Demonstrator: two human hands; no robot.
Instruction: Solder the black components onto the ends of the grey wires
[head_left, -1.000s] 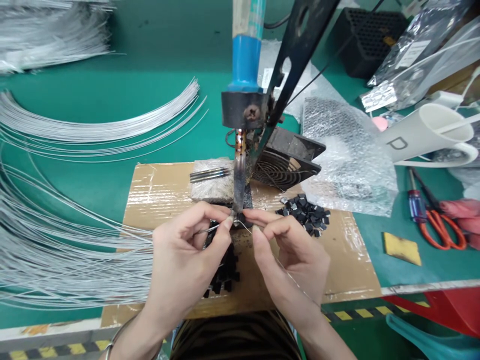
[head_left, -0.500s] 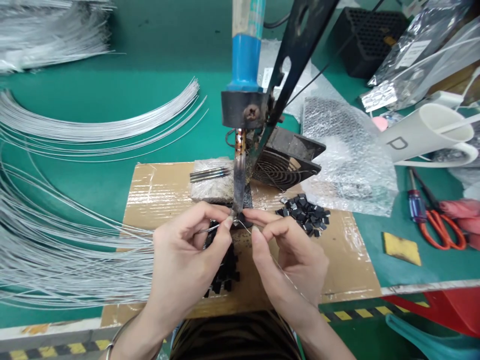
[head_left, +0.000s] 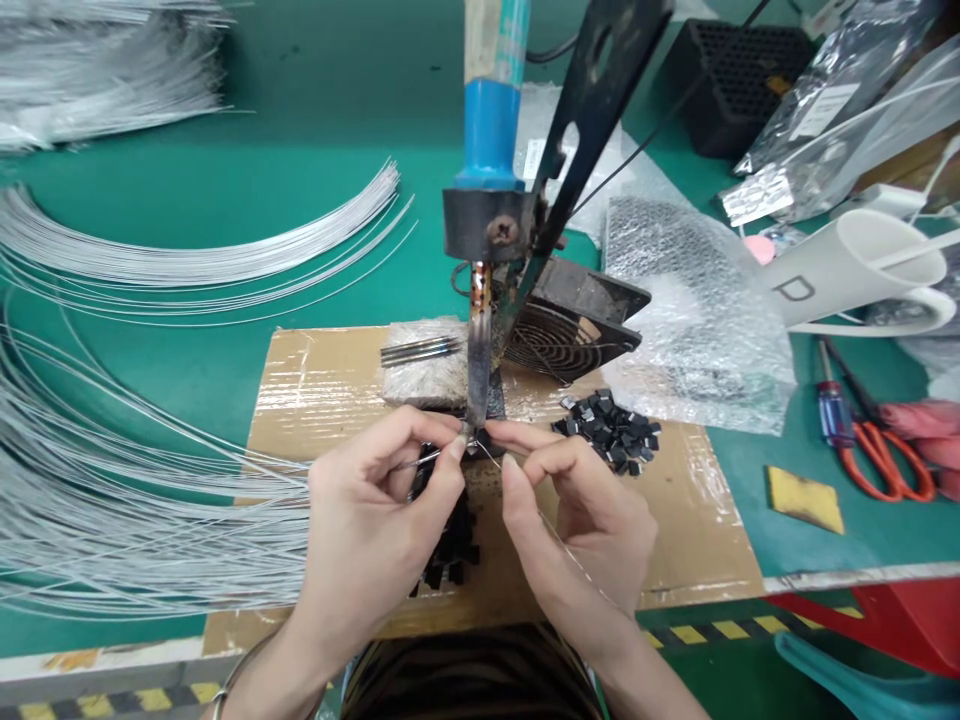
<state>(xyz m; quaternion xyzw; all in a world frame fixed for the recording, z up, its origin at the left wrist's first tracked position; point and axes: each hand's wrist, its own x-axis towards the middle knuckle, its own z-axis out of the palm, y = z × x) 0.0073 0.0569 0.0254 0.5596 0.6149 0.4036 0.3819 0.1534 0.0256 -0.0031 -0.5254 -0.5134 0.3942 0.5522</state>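
Grey wires [head_left: 150, 545]: long, slender, curving loosely. My left hand [head_left: 382, 500]: pinched on a small piece [head_left: 468, 440], detail unclear, at the tip of the blue-collared soldering iron [head_left: 491, 130]. Thin wire [head_left: 489, 455]: silvery, beneath the tip, gripped by my right hand [head_left: 585, 515].

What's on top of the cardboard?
Cardboard: the wrapped block and black parts, in a heap right of the iron and a batch between the hands. The left hand partly covers that batch.
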